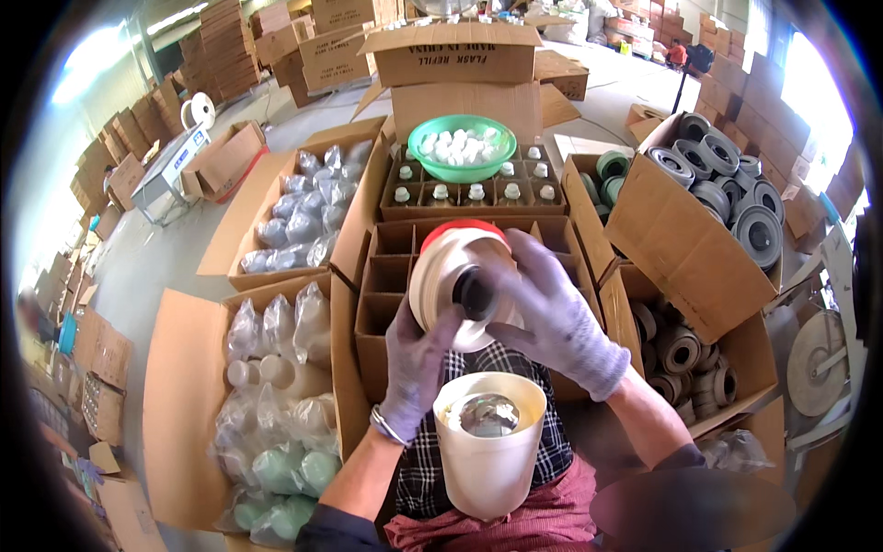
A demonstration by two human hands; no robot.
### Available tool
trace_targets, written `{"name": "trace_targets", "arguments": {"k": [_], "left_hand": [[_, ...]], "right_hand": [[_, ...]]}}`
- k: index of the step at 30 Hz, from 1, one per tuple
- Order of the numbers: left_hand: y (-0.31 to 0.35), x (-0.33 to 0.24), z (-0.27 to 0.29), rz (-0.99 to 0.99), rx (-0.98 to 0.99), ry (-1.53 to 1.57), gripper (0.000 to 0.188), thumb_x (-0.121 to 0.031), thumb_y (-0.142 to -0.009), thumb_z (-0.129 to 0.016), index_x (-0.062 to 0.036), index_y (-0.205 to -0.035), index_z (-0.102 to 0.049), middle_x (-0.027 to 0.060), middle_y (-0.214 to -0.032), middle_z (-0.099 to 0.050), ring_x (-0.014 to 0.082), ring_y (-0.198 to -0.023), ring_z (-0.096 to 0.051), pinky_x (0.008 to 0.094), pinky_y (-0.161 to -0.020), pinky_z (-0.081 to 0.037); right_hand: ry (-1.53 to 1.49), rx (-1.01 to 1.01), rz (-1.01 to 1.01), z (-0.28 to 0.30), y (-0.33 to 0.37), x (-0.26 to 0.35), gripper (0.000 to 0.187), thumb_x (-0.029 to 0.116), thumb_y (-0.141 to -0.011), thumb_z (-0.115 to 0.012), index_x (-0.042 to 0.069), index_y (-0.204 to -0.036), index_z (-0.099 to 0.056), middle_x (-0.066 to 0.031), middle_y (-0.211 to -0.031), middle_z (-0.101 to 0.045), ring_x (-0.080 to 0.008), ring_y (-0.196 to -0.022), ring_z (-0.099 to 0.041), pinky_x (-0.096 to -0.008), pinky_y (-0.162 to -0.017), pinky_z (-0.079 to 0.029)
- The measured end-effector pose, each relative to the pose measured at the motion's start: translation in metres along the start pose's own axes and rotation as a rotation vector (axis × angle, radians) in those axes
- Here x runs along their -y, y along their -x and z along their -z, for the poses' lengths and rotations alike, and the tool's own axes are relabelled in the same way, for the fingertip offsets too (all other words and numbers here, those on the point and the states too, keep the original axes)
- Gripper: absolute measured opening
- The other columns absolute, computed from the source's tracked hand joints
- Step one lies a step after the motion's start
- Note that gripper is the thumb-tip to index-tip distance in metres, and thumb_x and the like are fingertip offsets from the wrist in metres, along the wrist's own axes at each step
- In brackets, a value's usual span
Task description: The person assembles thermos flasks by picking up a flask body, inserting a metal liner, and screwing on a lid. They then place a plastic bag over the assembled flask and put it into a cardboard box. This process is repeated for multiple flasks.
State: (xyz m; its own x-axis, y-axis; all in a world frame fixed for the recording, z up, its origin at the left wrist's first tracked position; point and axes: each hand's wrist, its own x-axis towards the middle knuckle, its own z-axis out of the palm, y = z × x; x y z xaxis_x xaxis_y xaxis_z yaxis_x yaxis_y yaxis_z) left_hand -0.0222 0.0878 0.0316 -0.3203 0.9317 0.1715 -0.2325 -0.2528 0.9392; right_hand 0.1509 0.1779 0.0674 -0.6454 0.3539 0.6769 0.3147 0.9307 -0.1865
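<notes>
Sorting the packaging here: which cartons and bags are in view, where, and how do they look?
Top carton: centre back, brown, flaps open, dark print.
Divider carton: before the hands, brown, empty cells.
Bag carton: left, clear bags of pale shells.
Ring carton: right, tilted, grey rings.
Carton stacks: far left, brown.

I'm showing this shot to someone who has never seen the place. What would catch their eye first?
Both gloved hands, the left hand and right hand, grip a cream flask shell with a red rim at the centre. Just below it, on the lap, stands an open cream flask body with a shiny silver liner inside. Farther back, a green bowl of white caps sits on a divided carton of bottles.
</notes>
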Motion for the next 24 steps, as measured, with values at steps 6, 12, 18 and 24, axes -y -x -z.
{"name": "trace_targets", "arguments": {"k": [6, 12, 18, 24], "left_hand": [[0.004, -0.008, 0.009, 0.144, 0.221, 0.181, 0.072, -0.043, -0.083, -0.078, -0.0029, -0.136, -0.05, 0.011, -0.129, -0.056, 0.0208, -0.115, -0.057, 0.0349, -0.098, -0.048], [-0.027, -0.025, 0.003, -1.04, 0.418, -0.999, 0.073, -0.047, -0.067, -0.081, -0.0087, -0.126, -0.063, 0.0166, -0.132, -0.058, 0.0434, -0.124, -0.051, 0.0509, -0.103, -0.043], [0.0, -0.007, 0.04, -0.591, 0.715, -0.654, 0.067, -0.038, -0.068, -0.086, -0.0056, -0.122, -0.065, 0.0113, -0.123, -0.066, 0.0335, -0.119, -0.059, 0.0469, -0.103, -0.045], [0.005, 0.008, 0.052, -0.36, 0.902, -0.579, 0.062, -0.037, -0.068, -0.085, -0.0052, -0.118, -0.067, 0.0125, -0.119, -0.068, 0.0345, -0.115, -0.061, 0.0461, -0.103, -0.045]], "right_hand": [[-0.365, -0.037, -0.138, -0.018, -0.008, 0.015, 0.055, 0.018, -0.09, -0.064, 0.003, -0.139, -0.046, -0.0245, -0.128, -0.052, -0.041, -0.112, -0.057, -0.0419, -0.084, -0.055], [-1.379, 0.112, -0.396, -0.043, 0.031, -0.022, 0.066, 0.013, -0.085, -0.076, 0.005, -0.143, -0.045, -0.0107, -0.138, -0.055, -0.0145, -0.126, -0.051, -0.0327, -0.109, -0.042], [-0.554, 0.908, -0.994, -0.02, 0.048, -0.039, 0.033, 0.022, -0.097, -0.059, 0.003, -0.124, -0.061, -0.0087, -0.109, -0.069, -0.0154, -0.09, -0.068, -0.0305, -0.08, -0.056], [-1.253, 0.047, -0.988, -0.026, 0.08, 0.011, 0.038, 0.029, -0.104, -0.044, -0.001, -0.121, -0.061, -0.0138, -0.113, -0.066, -0.0196, -0.105, -0.064, -0.0318, -0.096, -0.049]]}}
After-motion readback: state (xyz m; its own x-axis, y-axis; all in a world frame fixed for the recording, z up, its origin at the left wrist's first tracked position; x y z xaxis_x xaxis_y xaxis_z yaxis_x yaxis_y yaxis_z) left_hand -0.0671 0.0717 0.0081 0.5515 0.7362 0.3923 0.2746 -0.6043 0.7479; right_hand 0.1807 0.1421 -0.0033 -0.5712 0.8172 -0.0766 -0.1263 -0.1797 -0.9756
